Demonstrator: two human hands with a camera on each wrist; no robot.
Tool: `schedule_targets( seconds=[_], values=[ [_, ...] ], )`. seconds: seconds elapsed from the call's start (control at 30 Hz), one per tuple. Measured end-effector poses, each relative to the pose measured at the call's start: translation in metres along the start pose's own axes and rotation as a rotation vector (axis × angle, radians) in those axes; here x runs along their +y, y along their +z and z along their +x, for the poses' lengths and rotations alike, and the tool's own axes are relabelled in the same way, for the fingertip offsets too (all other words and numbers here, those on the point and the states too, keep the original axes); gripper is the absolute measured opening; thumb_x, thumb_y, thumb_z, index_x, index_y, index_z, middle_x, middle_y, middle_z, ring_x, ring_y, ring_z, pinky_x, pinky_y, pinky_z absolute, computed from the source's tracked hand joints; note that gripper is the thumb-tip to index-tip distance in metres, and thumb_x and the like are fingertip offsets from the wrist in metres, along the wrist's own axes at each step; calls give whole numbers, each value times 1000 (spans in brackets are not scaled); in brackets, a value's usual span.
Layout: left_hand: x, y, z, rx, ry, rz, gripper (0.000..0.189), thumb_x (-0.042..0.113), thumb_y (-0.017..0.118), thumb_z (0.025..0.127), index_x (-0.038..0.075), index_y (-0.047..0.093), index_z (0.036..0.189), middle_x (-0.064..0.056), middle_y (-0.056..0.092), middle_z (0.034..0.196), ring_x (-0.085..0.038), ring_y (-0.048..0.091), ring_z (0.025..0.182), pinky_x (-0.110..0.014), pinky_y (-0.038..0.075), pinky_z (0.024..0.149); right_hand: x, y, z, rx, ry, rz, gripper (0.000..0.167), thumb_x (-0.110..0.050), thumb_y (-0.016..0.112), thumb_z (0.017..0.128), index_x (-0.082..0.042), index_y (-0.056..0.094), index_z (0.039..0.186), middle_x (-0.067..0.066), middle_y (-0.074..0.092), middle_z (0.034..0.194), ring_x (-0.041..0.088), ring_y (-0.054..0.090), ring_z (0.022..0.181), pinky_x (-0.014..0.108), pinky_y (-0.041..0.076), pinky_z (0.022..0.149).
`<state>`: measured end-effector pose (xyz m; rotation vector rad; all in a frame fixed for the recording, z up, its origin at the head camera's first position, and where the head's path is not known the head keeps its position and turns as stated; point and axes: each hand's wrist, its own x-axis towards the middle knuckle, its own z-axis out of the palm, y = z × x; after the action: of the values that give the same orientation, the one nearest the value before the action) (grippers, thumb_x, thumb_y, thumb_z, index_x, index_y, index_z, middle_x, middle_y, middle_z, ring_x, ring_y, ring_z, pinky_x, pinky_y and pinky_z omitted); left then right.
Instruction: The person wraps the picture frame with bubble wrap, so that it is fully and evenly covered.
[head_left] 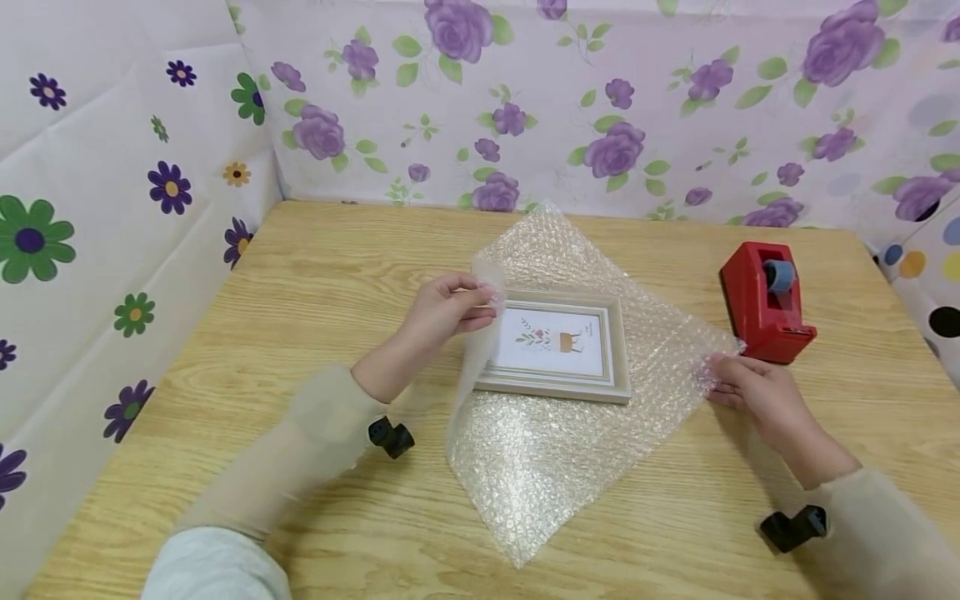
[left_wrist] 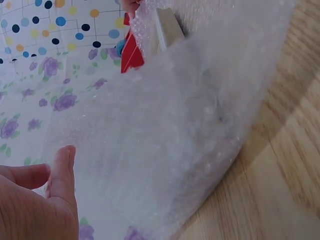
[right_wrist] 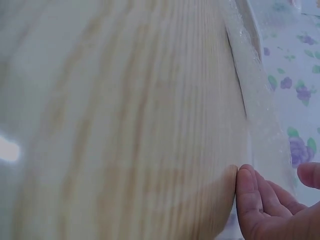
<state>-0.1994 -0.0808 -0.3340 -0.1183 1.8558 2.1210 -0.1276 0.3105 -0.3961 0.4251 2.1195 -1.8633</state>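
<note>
A pale picture frame [head_left: 555, 390] lies face up on a sheet of bubble wrap [head_left: 525, 467], set diagonally on the table. Its print shows a small plant drawing. My left hand [head_left: 444, 312] pinches the sheet's left corner, raised and bent over the frame's left end, which is partly hidden. In the left wrist view the lifted wrap [left_wrist: 165, 120] hangs like a translucent curtain beside the hand [left_wrist: 45, 200]. At the opposite corner, my right hand [head_left: 765, 400] pinches the wrap between thumb and fingers, low by the tabletop. The right wrist view shows those fingers [right_wrist: 252, 195] at the wrap's edge.
A red tape dispenser [head_left: 757, 321] with a blue roll stands just beyond my right hand, near the wrap's right corner. Flowered cloth [head_left: 540, 108] hangs behind the wooden table [head_left: 337, 242], and another patterned cloth [head_left: 97, 233] runs along the left side.
</note>
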Motion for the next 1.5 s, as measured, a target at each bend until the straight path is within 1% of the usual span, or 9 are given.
schedule_targets(
  seconds=[0.17,0.33,0.43,0.67,0.9,1.03,1.17,1.33,1.5],
  values=[
    [-5,10,3,-3,-25,148,13,6,56,94,-2,57,105,-14,70,103,-7,68,72,-23,57,75,-1,2,-1,-35,-8,51,9,-27,54,97,-28,62,94,-16,68,86,2,67,79,18,56,73],
    [-11,19,5,-17,-33,336,21,15,60,93,5,60,112,-12,69,109,-16,70,95,-25,50,79,-2,6,-2,-34,-10,66,13,-26,53,98,-31,63,93,-17,68,87,1,66,80,17,56,72],
    [-14,23,5,-23,-26,347,22,15,61,93,5,60,112,-11,69,108,-20,69,99,-27,46,78,-4,7,-4,-39,-22,104,14,-26,55,97,-33,67,93,-18,69,89,1,66,80,17,56,72],
    [-19,30,7,-66,13,314,21,7,60,92,-3,59,110,-19,68,111,-26,69,96,-39,42,105,-10,12,-6,-59,-87,225,16,-25,54,97,-29,69,94,-17,70,94,0,66,84,15,55,71],
    [-32,36,14,-73,37,393,16,4,60,91,-6,60,103,-23,68,108,-30,70,94,-35,47,100,-18,21,-9,-66,-129,288,17,-23,53,98,-26,70,96,-15,71,96,1,68,87,16,55,72],
    [-35,39,16,-84,81,458,16,4,61,90,-7,61,101,-23,68,105,-30,70,90,-31,54,88,-24,26,-11,-86,-157,329,19,-22,53,98,-23,72,98,-11,72,97,4,69,87,17,56,73],
    [-37,43,18,-87,124,607,15,6,63,89,-4,64,100,-19,70,100,-27,70,87,-26,56,78,-30,32,-11,-106,-184,341,19,-23,53,98,-21,71,100,-8,73,98,6,70,89,17,55,75],
    [-41,49,18,-55,166,831,12,10,63,88,1,69,95,-11,72,96,-22,68,89,-24,53,76,-35,44,-10,-122,-222,377,17,-20,57,95,-16,73,100,-4,74,97,8,70,89,19,56,76],
    [-41,54,17,-38,154,943,11,14,63,89,6,69,91,-7,72,94,-20,66,90,-26,50,74,-36,49,-11,-116,-230,379,16,-18,58,95,-15,73,99,-4,74,96,8,70,89,19,56,76]
  ],
)
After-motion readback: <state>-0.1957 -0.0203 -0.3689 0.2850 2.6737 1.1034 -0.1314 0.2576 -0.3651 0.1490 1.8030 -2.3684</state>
